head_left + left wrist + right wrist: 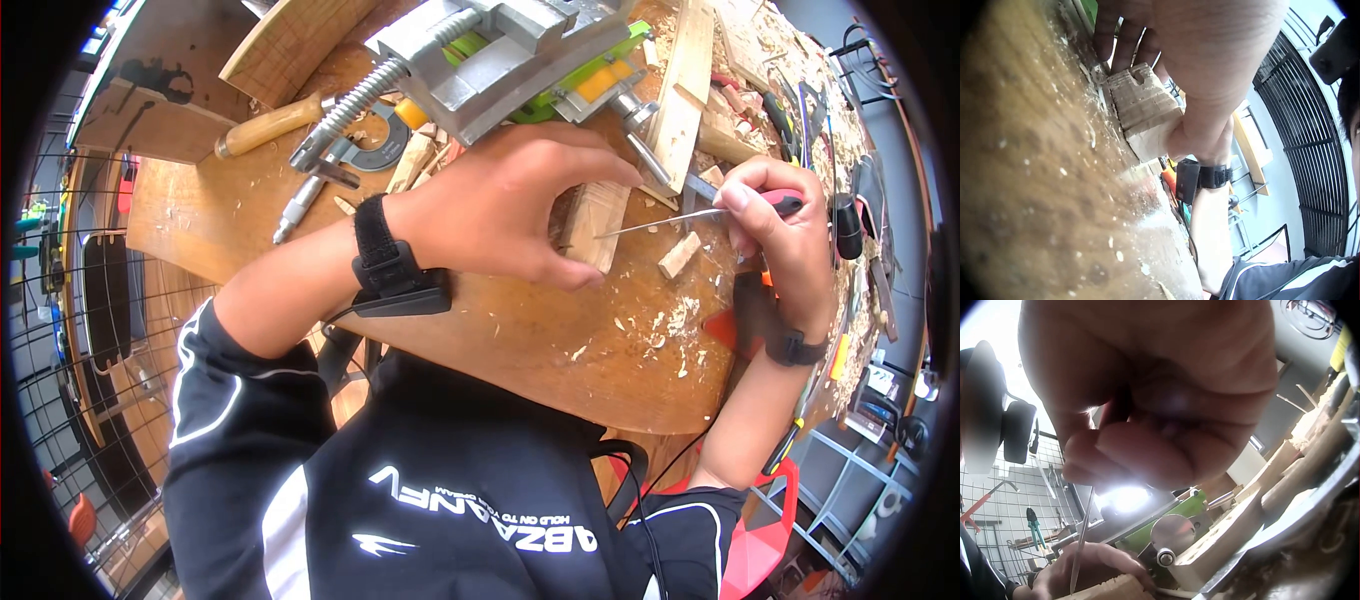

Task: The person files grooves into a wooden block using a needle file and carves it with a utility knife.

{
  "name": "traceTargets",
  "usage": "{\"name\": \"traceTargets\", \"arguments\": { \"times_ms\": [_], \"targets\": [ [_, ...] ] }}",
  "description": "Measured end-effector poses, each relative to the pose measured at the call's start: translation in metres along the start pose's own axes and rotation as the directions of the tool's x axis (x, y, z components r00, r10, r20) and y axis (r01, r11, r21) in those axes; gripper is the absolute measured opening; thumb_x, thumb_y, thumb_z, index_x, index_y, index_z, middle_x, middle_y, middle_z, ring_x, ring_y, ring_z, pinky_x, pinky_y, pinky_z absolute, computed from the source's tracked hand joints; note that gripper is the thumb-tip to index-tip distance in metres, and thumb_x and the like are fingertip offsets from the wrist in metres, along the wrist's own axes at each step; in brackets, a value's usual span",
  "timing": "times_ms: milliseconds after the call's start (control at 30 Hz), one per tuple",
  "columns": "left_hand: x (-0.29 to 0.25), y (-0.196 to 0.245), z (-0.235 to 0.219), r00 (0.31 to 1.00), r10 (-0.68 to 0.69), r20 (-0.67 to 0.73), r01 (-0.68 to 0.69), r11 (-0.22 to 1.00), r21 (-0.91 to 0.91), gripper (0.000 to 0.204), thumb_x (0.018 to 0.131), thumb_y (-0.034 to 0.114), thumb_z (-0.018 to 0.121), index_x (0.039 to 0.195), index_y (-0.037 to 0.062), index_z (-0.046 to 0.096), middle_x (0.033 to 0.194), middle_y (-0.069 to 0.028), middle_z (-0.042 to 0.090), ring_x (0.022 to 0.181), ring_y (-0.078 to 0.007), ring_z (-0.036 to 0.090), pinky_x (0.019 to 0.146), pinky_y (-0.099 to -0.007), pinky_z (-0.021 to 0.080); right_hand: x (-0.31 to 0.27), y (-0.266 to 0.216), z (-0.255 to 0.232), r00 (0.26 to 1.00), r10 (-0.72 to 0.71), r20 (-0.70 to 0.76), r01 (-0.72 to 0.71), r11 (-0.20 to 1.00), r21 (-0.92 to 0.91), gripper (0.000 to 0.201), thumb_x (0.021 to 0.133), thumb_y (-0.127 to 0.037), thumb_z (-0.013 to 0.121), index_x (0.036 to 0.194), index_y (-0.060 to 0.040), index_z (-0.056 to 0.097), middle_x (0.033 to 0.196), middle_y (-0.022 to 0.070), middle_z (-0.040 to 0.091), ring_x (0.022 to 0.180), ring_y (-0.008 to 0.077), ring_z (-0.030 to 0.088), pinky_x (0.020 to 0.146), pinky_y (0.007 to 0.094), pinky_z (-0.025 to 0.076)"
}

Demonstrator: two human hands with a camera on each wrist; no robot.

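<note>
A pale wooden block point(602, 222) lies on the brown workbench, and my left hand point(490, 200) holds it between curved fingers and thumb. In the left wrist view the block point(1144, 109) shows a small notch at one end, with fingers behind it. My right hand point(782, 215) grips a slim-shafted hand tool point(785, 203) by its red and black handle. The tool's thin metal shaft points left, its tip over the block's top face. From the right wrist view, the shaft point(1082, 540) runs down to the block's edge point(1113, 590); the handle is hidden by the fingers.
A metal vise point(490, 70) stands beyond my left hand. Near it lie a wooden-handled tool point(270, 128) and a micrometer point(375, 140). A small wood offcut point(680, 256) and shavings point(682, 318) lie near the block. Wood strips point(682, 100) and tools crowd the right side.
</note>
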State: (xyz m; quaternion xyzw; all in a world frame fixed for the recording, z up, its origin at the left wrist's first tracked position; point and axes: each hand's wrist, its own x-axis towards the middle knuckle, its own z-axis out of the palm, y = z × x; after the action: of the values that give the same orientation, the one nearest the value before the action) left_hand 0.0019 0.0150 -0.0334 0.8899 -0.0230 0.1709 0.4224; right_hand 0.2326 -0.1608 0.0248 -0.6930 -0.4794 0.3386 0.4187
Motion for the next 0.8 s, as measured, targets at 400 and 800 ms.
{"name": "traceTargets", "arguments": {
  "times_ms": [400, 800],
  "targets": [
    [-0.001, 0.002, -0.001, 1.0, 0.004, -0.014, -0.004, 1.0, -0.004, 0.073, 0.066, 0.02, 0.092, 0.132, 0.0027, 0.064, 0.12, -0.0185, 0.067, 0.109, -0.0343, 0.066, 0.095, -0.0398, 0.053, 0.002, 0.003, -0.003, 0.999, 0.005, -0.033, -0.005, 1.0, -0.012, 0.022, 0.092, -0.023, 0.074, 0.086, -0.002, 0.073, 0.066, -0.0022, 0.064, 0.055, 0.0023, 0.056, 0.05, 0.0189, 0.039],
    [0.001, 0.003, -0.001, 1.0, -0.006, 0.008, 0.005, 0.999, 0.045, 0.072, 0.066, 0.02, 0.093, 0.131, 0.0027, 0.066, 0.122, -0.0172, 0.067, 0.108, -0.033, 0.067, 0.094, -0.0389, 0.053, 0.002, 0.005, -0.007, 0.999, -0.021, -0.05, 0.021, 1.0, -0.001, 0.022, 0.092, -0.025, 0.074, 0.09, -0.0029, 0.072, 0.066, -0.0017, 0.064, 0.057, 0.0025, 0.055, 0.051, 0.0192, 0.04]
  ]
}}
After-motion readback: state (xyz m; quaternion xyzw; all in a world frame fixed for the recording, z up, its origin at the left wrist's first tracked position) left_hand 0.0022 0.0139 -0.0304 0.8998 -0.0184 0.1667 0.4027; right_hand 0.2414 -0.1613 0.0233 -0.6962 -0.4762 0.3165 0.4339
